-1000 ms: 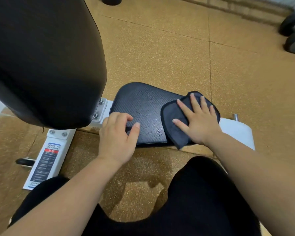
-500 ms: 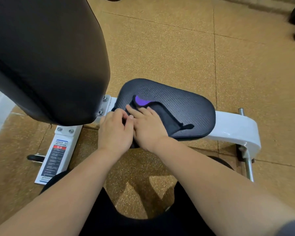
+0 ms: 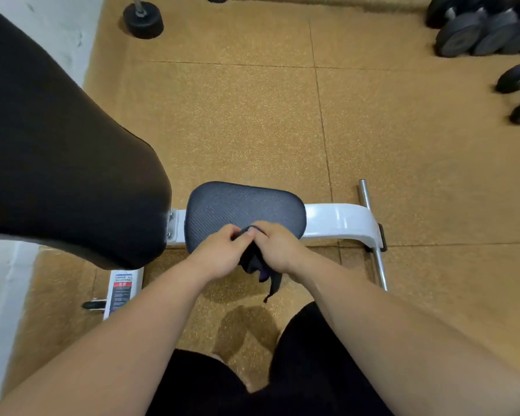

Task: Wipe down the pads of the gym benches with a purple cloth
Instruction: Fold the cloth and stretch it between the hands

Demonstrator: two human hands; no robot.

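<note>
I see both hands closed on the dark cloth with a purple underside (image 3: 260,264), bunched between them over the near edge of the small black textured seat pad (image 3: 243,207). The left hand (image 3: 222,255) has its fingers curled, thumb and forefinger pinching the cloth's top fold. The right hand (image 3: 278,247) is curled around the other side of the bundle, knuckles just beside the left hand's fingertips. The cloth's loose end hangs down off the near side of the pad, a sliver of purple showing among the dark folds.

Half a second ago I had the cloth flat on the left part of the seat pad, the right hand pressing it down and the left resting beside it; now it is lifted off and gathered up. The view has also pulled back: the white steel bench frame (image 3: 339,220) shows to the right, the large black back pad (image 3: 66,163) fills the left, and black dumbbells (image 3: 481,28) appear far right on the tan speckled rubber floor (image 3: 252,115).
</note>
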